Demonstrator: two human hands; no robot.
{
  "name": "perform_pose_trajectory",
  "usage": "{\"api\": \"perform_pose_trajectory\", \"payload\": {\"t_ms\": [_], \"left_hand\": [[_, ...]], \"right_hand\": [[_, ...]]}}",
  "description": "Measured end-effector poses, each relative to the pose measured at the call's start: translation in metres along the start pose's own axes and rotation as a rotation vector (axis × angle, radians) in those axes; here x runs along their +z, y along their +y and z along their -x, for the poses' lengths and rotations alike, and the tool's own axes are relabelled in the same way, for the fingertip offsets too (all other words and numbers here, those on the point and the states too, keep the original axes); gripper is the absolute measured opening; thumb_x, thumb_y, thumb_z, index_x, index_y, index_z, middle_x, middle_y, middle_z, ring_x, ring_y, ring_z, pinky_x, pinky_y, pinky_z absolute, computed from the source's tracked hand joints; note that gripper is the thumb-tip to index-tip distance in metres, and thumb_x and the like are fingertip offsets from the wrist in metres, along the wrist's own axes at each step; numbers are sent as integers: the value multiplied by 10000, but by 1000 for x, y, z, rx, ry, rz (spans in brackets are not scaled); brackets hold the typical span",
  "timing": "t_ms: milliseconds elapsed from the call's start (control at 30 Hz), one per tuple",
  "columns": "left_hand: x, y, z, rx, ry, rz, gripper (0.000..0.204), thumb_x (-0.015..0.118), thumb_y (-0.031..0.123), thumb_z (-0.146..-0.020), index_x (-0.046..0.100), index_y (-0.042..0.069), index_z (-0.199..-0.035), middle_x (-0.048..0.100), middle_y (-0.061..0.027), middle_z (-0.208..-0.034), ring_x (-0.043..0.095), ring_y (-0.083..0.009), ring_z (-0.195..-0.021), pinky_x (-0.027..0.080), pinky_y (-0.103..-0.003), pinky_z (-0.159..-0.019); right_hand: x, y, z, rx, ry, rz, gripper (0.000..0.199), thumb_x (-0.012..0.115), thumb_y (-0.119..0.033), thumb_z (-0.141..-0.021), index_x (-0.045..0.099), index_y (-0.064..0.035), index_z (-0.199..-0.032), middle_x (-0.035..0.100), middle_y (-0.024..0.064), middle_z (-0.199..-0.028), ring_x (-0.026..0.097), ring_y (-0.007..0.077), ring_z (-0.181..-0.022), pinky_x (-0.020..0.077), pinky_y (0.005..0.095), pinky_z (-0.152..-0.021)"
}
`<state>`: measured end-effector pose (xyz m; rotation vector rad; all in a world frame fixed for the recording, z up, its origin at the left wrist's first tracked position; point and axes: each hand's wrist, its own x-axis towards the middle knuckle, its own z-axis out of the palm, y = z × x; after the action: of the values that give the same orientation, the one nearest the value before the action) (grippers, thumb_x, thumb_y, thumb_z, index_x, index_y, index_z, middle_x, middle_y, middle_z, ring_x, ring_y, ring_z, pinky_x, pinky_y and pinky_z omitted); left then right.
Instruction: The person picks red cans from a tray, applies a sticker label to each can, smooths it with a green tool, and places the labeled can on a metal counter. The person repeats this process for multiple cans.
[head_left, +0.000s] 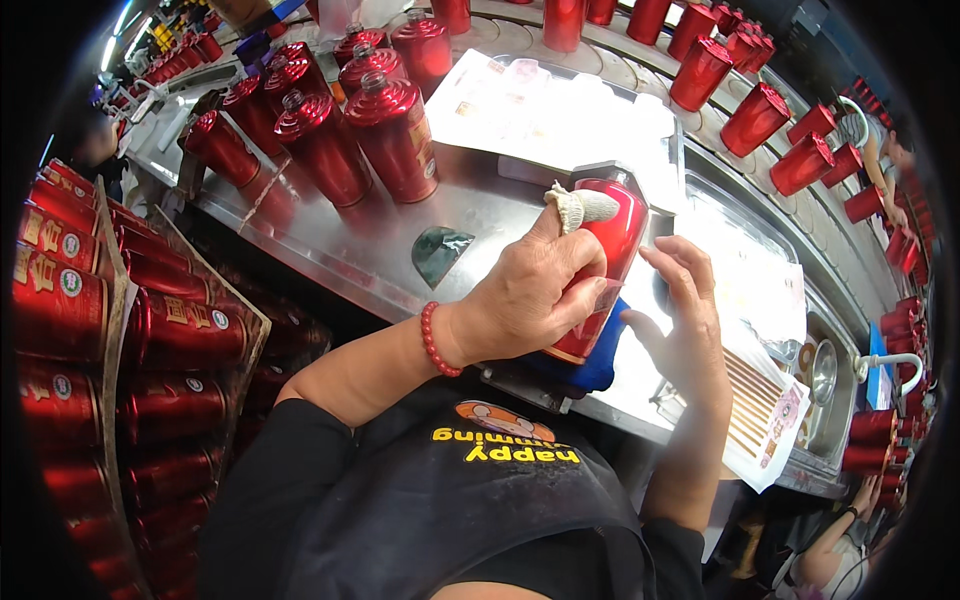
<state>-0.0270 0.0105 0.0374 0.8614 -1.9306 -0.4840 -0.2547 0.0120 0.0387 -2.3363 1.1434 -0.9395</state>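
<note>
Right now the steel bench fills the middle of the frame, running from the upper left down to the lower right. At the far left, a stack of red bottles lying on their sides takes up the edge of the frame. A cluster of upright red bottles stands on the bench in the upper left, and another row of red bottles curves along the upper right. White label sheets lie spread at the top centre, and more sheets hang off the bench at the lower right.

At the centre, the red bottle lies tilted on a blue pad. My left hand is wrapped around it, with a cloth-covered finger pressed on its upper end. My right hand is open with fingers spread, touching the bottle's right side and gripping nothing. A red bead bracelet sits on my left wrist.
</note>
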Motion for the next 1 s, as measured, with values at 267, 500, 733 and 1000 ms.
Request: {"api": "perform_pose_trajectory", "payload": {"t_ms": [267, 500, 733, 1000], "left_hand": [[-10, 23, -18, -33, -108, 16, 124, 687, 45, -902, 621, 0, -996, 650, -130, -996, 617, -214, -752, 503, -324, -670], [-23, 46, -33, -33, -245, 48, 142, 688, 119, -918, 592, 34, -979, 609, -159, -898, 593, -315, -821, 475, -391, -756], [-29, 42, -26, -222, -285, 142, 126, 678, 125, -931, 633, 25, -993, 607, -69, -922, 562, -142, -770, 445, -282, -677], [-37, 34, -24, 242, -119, -103, 307, 733, 148, -832, 662, 84, -1124, 583, -154, -1283, 538, -286, -1127, 387, -391, -1021]], "right_hand": [[28, 7, 19, -79, 162, -203, 886, 928, -268, -680, 487, -101, -1429, 409, 175, -1449, 480, 356, -1308, 468, 477, -1077], [29, 16, 16, 4, 253, -524, 507, 862, -309, -803, 681, -56, -1202, 483, 132, -1405, 569, 254, -1190, 471, 293, -804], [15, 13, 18, -18, 188, -509, 132, 760, -126, -863, 691, -16, -887, 539, 142, -1327, 550, 243, -1177, 462, 303, -848], [4, 4, 17, 19, 163, -617, 179, 682, -143, -941, 638, -6, -834, 554, 151, -1264, 542, 232, -1159, 441, 335, -952]]}}
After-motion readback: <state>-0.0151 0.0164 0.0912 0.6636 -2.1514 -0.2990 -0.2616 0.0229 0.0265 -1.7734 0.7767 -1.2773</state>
